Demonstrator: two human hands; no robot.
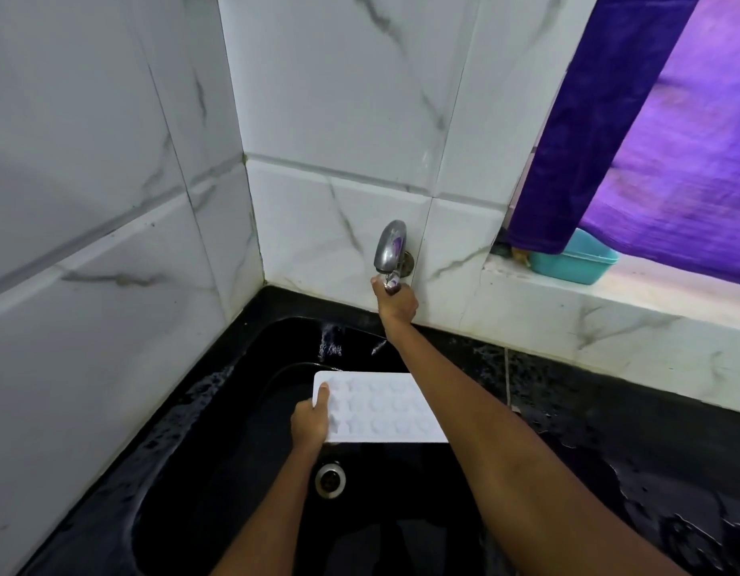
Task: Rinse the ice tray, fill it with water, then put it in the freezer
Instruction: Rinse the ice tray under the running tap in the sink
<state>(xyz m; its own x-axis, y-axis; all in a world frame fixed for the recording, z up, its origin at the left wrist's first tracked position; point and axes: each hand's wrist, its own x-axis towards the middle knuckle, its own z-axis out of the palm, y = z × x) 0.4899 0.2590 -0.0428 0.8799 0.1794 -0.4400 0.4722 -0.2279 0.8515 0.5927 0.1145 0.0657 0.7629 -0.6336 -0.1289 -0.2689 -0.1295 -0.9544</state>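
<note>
White plastic ice tray [380, 407] is pinched at its left end by the left hand [310, 424] over the black sink [218, 471], long axis crosswise, below the wall tap [389, 247] gripped by the right hand [395, 301].

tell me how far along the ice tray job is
Early. Nothing looks finished: no water runs from the tap. In hand: the left hand holds the white ice tray over the black sink, the right hand is on the tap. Rinsing, filling and freezing remain.
</note>
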